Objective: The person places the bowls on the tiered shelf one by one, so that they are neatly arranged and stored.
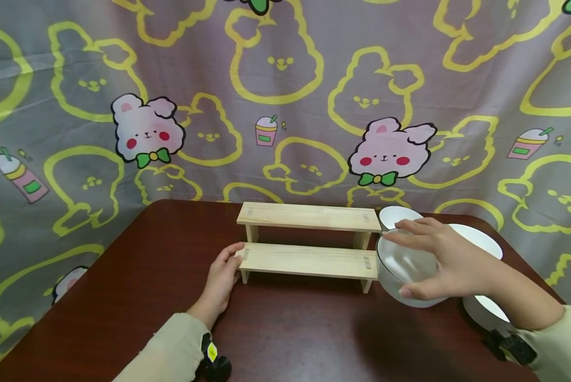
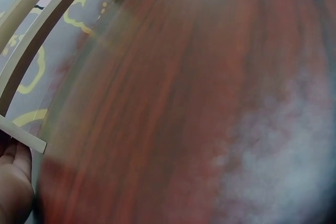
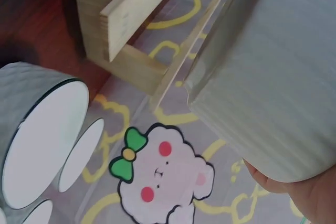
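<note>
My right hand [image 1: 443, 254] grips a whitish bowl [image 1: 400, 260] with a thin dark rim, thumb on the near side and fingers over the far rim. The bowl is held above the table, beside the right end of a two-tier wooden shelf [image 1: 309, 259]. In the right wrist view this bowl [image 3: 268, 77] looks pale grey and ribbed, with part of the hand [image 3: 315, 198] behind it. My left hand [image 1: 222, 273] holds the left end of the shelf's lower board. Fingers of that hand [image 2: 16, 177] show behind the shelf's leg in the left wrist view.
More white bowls stand at the right: one behind the held bowl [image 1: 399, 214], a wide one [image 1: 478, 241] beyond my wrist, and a nearer one [image 1: 481, 313] partly under my forearm. The dark red-brown table [image 1: 285, 329] ends at a patterned curtain [image 1: 285, 106].
</note>
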Demonstrator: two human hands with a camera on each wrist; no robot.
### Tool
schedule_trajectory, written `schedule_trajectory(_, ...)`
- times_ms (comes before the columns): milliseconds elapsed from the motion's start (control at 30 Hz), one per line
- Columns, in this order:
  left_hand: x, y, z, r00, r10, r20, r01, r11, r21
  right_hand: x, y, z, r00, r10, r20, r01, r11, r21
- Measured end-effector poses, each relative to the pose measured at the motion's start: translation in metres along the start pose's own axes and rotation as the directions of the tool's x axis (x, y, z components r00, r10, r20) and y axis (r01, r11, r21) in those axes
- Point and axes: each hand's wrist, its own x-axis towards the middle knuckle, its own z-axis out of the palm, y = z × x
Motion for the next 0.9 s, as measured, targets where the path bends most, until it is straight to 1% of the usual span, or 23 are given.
schedule_trajectory(167, 0.001, -0.001, 0.002, 1.0, 0.007, -0.006, -0.007, 1.0, 0.011, 0.013, -0.005, -0.001, 0.999, 0.013, 0.039, -0.014, 0.999, 0.032)
schedule_trajectory(300, 0.002, 0.0, 0.001, 1.0, 0.013, -0.024, -0.012, 0.999, 0.029, 0.026, -0.01, -0.001, 0.997, 0.027, 0.069, -0.031, 0.998, 0.058)
schedule_trajectory(467, -0.001, 0.0, 0.002, 0.999, 0.025, -0.033, -0.023, 0.998, 0.053, 0.039, -0.015, 0.001, 0.993, 0.053, 0.101, -0.062, 0.995, 0.082)
schedule_trajectory(567, -0.003, 0.0, 0.003, 0.999, 0.034, -0.038, -0.031, 0.997, 0.076, 0.045, -0.016, 0.004, 0.994, 0.039, 0.103, -0.048, 0.996, 0.079)
schedule_trajectory(700, -0.006, 0.001, 0.005, 0.996, 0.064, -0.059, -0.055, 0.988, 0.144, 0.056, -0.018, 0.007, 0.995, -0.001, 0.096, -0.005, 0.998, 0.064)
schedule_trajectory(800, -0.007, 0.002, 0.006, 0.994, 0.088, -0.068, -0.075, 0.982, 0.173, 0.065, -0.02, 0.009, 0.994, -0.007, 0.105, 0.0, 0.998, 0.069)
schedule_trajectory(900, -0.009, 0.001, 0.006, 0.993, 0.095, -0.071, -0.081, 0.981, 0.177, 0.074, -0.023, 0.011, 0.992, 0.001, 0.123, -0.012, 0.996, 0.084)
